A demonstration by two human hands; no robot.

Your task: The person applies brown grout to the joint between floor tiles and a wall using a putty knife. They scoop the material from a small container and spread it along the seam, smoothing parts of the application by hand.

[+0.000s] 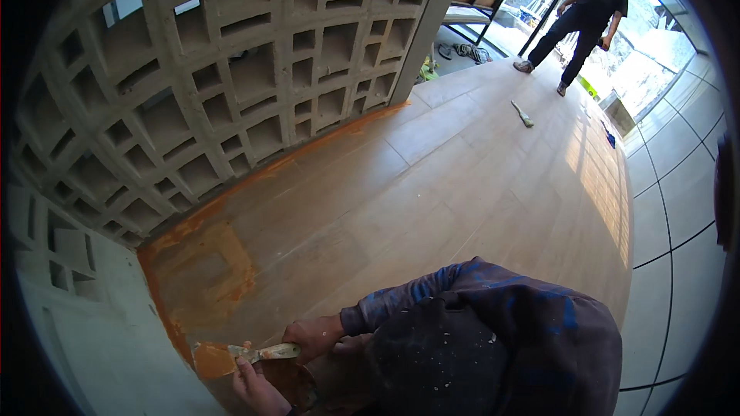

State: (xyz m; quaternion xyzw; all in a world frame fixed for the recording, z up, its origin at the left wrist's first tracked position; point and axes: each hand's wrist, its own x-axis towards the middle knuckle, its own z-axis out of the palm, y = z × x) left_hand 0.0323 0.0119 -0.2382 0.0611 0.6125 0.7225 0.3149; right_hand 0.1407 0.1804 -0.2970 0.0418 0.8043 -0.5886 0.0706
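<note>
My right hand (314,337) reaches in from the right, closed around the pale, orange-smeared handle of a putty knife (279,351). The tool's wide, orange-coated end lies toward the foot of the pale wall at lower left. Just below its neck is my left hand (258,389), thumb and fingers pinched against the tool; part of that grip is hidden. Beside the left hand shows a rounded, orange-brown surface (291,379), too covered to tell what it is. Orange material (231,273) is smeared on the floor tiles and along the wall's base.
A pierced block wall (262,69) borders the left, meeting a pale wall (108,316). A brush-like tool (523,114) lies on the wood-look floor (370,208). Farther off, another person (590,19) stands in dark clothes near a bench (474,0). White tiles (678,200) line the right.
</note>
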